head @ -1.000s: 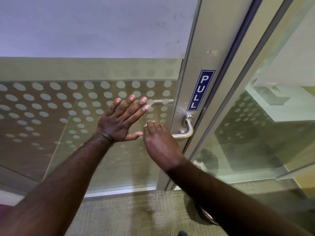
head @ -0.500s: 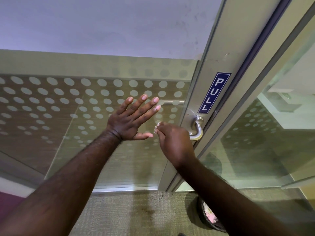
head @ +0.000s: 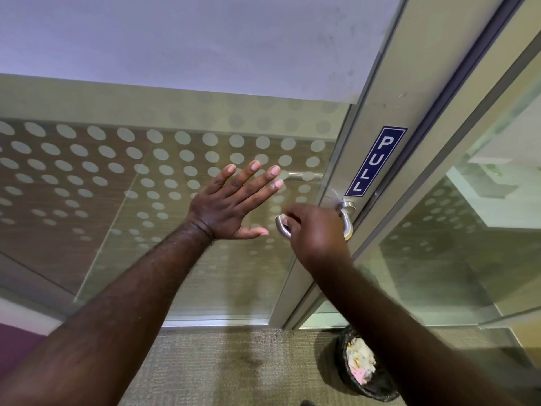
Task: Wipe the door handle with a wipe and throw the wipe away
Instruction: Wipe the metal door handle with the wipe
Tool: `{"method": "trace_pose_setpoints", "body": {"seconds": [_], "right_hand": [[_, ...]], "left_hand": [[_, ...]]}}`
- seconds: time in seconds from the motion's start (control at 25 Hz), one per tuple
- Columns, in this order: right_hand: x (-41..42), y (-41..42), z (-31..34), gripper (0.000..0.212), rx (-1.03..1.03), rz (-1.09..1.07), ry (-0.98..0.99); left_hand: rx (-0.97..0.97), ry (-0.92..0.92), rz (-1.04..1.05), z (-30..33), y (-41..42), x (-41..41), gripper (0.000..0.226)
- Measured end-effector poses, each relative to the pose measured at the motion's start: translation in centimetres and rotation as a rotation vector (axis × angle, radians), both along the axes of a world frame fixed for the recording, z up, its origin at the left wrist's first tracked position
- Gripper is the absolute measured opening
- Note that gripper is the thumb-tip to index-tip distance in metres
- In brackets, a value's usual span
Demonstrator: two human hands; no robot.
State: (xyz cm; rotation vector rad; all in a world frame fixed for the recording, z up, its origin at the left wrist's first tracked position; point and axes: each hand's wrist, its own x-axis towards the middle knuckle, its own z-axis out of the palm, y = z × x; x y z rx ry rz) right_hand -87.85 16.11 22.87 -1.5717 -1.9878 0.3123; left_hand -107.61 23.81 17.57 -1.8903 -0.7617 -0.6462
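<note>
A silver lever door handle [head: 347, 227] sits on the metal door frame under a blue PULL sign [head: 374, 162]. My right hand [head: 316, 232] is closed over the middle of the lever. It presses the wipe against the lever, and the wipe is almost wholly hidden under my fingers. The lever's free end [head: 281, 227] sticks out to the left of my fingertips. My left hand [head: 231, 206] lies flat on the dotted glass panel [head: 117, 171], just left of the handle, with fingers spread and nothing in it.
A black waste bin [head: 341, 361] with crumpled paper in it stands on the carpet at the foot of the door, under my right forearm. More glass panels run to the right of the door frame [head: 380, 112].
My right hand has slid from the lever's free end toward its bend, so the free end now shows. My left hand has stayed flat on the glass. The view has shifted slightly.
</note>
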Motion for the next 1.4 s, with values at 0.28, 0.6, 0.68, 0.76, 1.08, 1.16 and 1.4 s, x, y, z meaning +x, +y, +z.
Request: {"method": "trace_pose_setpoints", "body": {"seconds": [0.28,0.6,0.68,0.76,1.08,1.16,1.4], "right_hand": [[0.6,-3.0,-2.7,0.025,0.474,0.219,-0.282],[0.4,-2.5,-4.2,0.032,0.393,0.032,-0.348],[-0.1,-2.2,-4.6,0.03,0.423,0.02,-0.41],[-1.1,-1.9,-4.8,0.036,0.395,0.034,-0.476],[-2.7,-0.5,-3.8,0.053,0.234,0.062,-0.493],[-1.7,-0.8,-4.5,0.047,0.296,0.086,-0.489],[2.3,-1.9,-6.2,0.034,0.544,0.124,-0.531]], "left_hand": [[0.0,0.003,0.002,0.0,0.1,0.0,0.088],[0.009,0.011,0.004,0.0,0.0,0.0,0.088],[0.017,0.01,0.003,0.0,0.0,0.1,0.088],[0.018,0.008,0.003,0.0,0.1,0.1,0.087],[0.003,0.005,-0.003,0.1,0.1,0.1,0.086],[-0.001,0.001,-0.006,0.1,0.0,0.1,0.088],[0.003,0.014,0.004,-0.1,0.1,0.0,0.091]]}}
